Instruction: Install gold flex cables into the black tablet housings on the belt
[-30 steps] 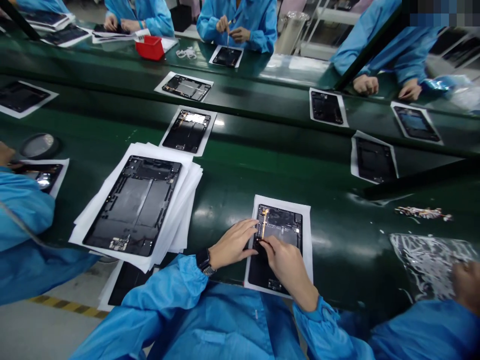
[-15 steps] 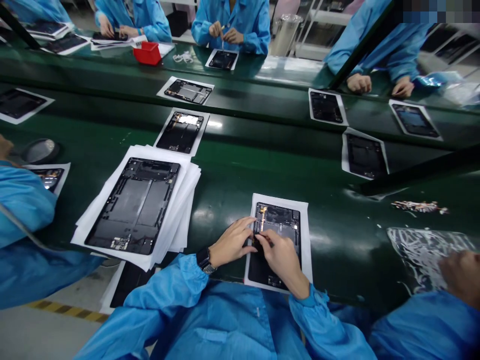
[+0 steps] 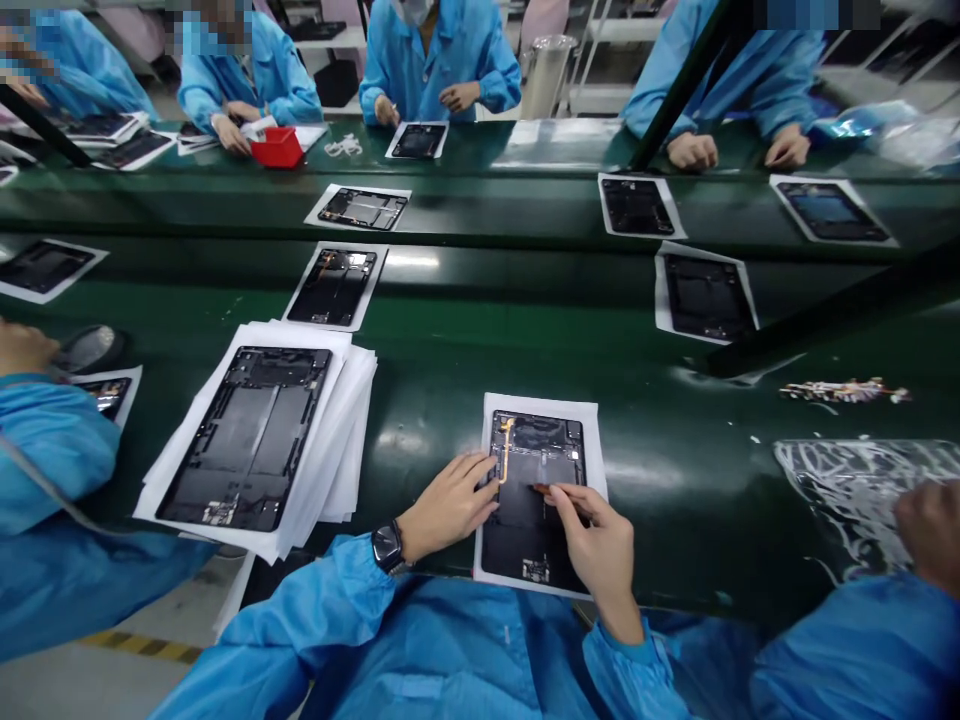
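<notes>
A black tablet frame (image 3: pixel 536 470) lies on a white sheet (image 3: pixel 592 440) on the green belt in front of me, with an orange flex strip (image 3: pixel 505 447) along its upper left. My left hand (image 3: pixel 448 503), a watch on its wrist, rests with fingers stretched against the frame's left edge. My right hand (image 3: pixel 596 535) is pinched on a small dark piece at the frame's middle; I cannot make out what it is.
A second tablet frame (image 3: pixel 247 435) sits on a stack of white sheets at the left. More frames on sheets (image 3: pixel 334 285) (image 3: pixel 705 295) ride the green conveyor (image 3: pixel 525 330). Co-workers in blue coats sit on both sides and across. A red bin (image 3: pixel 276 148) stands far left.
My right hand has slid from the frame's left edge, by the flex strip, to its middle. The left hand's fingers have stretched out. The view has tilted up.
</notes>
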